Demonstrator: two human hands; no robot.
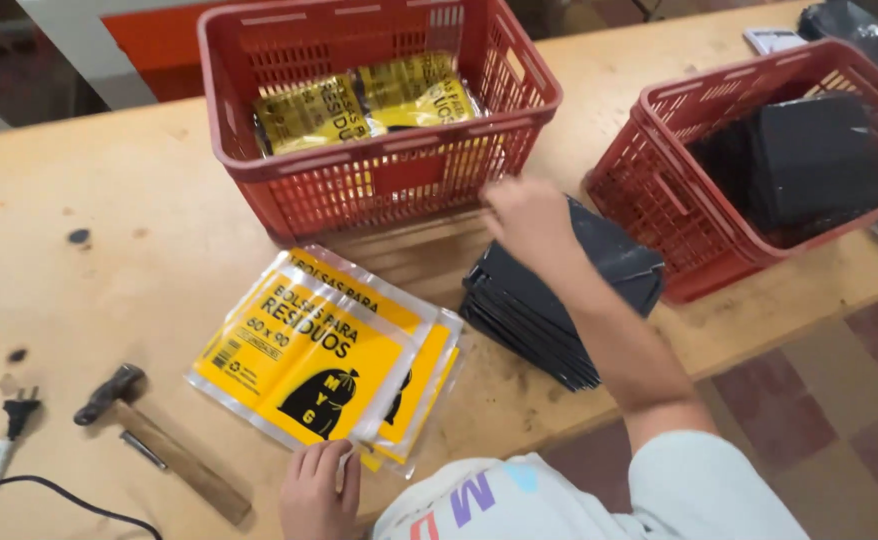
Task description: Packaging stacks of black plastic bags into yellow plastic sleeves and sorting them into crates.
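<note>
A: Broadly, the wooden surface (109, 200) carries everything, and its near edge runs close under the work. At the far middle stands a red basket (379, 110) holding yellow packets; a second red basket (759, 160), far right, holds black folded bags.

B: And the hands?

A: The right hand (527, 215) rests on the far end of the stack of black folded bags (559, 300), which lies between the two baskets. It is blurred, so I cannot tell whether its fingers are closed on a bag or just lying flat. The left hand (317, 490) sits at the near edge of the pile of yellow packets (324, 355), fingers curled loosely against the lowest one, pinching nothing that I can see.

B: What might go wrong?

A: I judge the black stack is the main risk. Its near corner lies close to the surface's edge, and the bags look slick; a sideways pull at the top could fan the layers out and send some over. The yellow packets overlap unevenly too, so dragging one could carry its neighbours along.

B: Anything smaller?

A: A hammer (159, 440) lies near left, with a plug and cable (9, 420) beyond it, well apart from both hands.
</note>
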